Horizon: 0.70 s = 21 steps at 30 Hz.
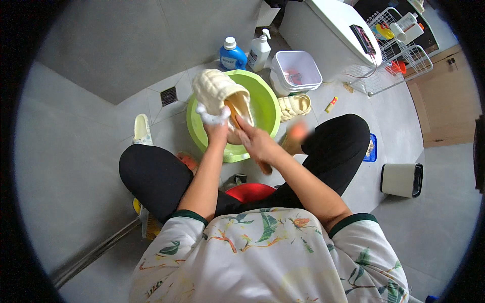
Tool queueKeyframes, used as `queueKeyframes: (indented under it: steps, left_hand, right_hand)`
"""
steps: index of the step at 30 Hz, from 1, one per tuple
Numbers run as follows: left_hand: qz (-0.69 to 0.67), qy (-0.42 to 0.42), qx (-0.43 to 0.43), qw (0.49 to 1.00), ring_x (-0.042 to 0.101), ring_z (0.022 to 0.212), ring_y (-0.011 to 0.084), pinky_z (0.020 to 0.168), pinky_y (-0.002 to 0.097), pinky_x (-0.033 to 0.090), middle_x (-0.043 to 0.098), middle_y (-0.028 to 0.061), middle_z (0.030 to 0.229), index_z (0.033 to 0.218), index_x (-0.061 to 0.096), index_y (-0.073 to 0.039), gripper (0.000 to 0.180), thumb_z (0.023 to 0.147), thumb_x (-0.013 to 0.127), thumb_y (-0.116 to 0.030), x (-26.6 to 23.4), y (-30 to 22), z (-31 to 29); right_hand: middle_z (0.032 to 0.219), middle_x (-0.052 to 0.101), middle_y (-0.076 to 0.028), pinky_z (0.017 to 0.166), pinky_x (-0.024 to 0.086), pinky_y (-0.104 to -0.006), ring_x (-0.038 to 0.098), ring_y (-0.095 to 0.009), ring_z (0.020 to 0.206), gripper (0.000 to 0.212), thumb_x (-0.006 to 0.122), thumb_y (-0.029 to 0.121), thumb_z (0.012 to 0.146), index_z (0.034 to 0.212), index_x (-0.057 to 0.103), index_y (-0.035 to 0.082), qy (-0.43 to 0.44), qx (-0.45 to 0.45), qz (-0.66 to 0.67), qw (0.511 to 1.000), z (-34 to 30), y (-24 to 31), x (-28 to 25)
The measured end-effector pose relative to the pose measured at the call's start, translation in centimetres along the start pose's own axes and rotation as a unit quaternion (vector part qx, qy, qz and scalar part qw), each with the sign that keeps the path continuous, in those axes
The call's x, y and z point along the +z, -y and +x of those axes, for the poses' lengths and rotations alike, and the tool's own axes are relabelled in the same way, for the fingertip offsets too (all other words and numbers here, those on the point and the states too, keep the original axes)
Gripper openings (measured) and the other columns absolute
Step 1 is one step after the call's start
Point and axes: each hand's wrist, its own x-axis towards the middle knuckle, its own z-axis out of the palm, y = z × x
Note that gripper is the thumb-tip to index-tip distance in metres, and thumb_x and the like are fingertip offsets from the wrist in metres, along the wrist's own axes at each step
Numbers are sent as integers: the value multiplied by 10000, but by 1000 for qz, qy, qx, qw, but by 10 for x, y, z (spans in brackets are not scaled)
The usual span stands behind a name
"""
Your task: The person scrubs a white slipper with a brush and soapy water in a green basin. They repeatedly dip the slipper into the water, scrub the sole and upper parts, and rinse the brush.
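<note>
Over the far-left rim of the lime-green basin (275, 113), brace the cream clog (213, 87) in the curled, foamy left hand (216, 129) and, right hand (256, 145) clenched around the wooden-handled brush (265, 168), apply short strokes inside.

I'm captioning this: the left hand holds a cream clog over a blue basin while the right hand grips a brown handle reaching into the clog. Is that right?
Not quite: the basin is light green, not blue, as the head view shows. The left hand holds the cream clog over it, and the right hand grips the brown handle.
</note>
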Motion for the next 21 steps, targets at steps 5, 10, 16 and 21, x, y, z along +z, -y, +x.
queueKeyframes:
  steps: [5,10,16,21]
  left_hand:
    - [102,-2,79,992,552,1076,295,932,367,452,538,187,1192,1307,342,16,763,663,726,-125,3,-3,6]
    - [114,60,75,989,498,1191,350,1009,374,396,484,244,1296,1383,297,52,851,683,716,-193,2,4,-6]
    - [122,101,113,981,510,1184,340,987,368,413,497,240,1287,1350,351,52,783,683,694,-170,-9,1,9]
    - [36,149,7,988,513,1177,315,984,364,405,514,212,1259,1326,383,25,736,679,694,-137,0,-14,-11]
  right_hand:
    - [982,609,-316,856,474,-442,593,-465,945,553,466,303,963,1468,277,182,-54,-65,5,996,-34,-18,15]
    - [856,634,-271,735,503,-514,615,-449,797,407,497,246,907,1297,520,132,-170,-74,-58,981,24,-27,9]
    - [850,626,-294,760,490,-532,610,-478,782,416,479,241,907,1303,475,112,-114,-67,-130,983,43,-9,-2]
    - [957,614,-319,795,483,-506,600,-481,877,393,477,214,920,1262,497,22,-120,-74,-70,988,35,-7,6]
